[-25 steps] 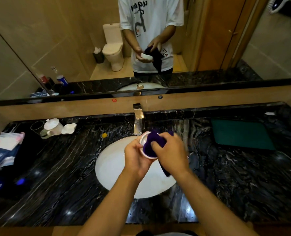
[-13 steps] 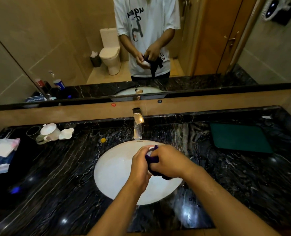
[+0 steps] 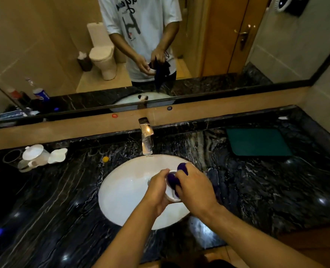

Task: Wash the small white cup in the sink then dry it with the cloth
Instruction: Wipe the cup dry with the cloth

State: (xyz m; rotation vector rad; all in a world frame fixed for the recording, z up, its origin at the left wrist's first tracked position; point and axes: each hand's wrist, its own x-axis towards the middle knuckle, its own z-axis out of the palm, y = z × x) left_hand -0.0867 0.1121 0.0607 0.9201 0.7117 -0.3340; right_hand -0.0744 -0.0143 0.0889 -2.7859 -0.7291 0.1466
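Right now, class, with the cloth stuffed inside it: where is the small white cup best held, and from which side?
Hold the cup round its outer wall from the left, as the left hand does. Its mouth tips toward the right hand, which pushes the purple cloth inside, so that side should stay free. A wrap round the wall probably steadies it over the sink.

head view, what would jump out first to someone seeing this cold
Dead centre, over the white sink, the left hand grips a small white cup while the right hand works a dark purple cloth into it. Above, the mirror repeats the pose. A green mat lies on the black marble counter at right.
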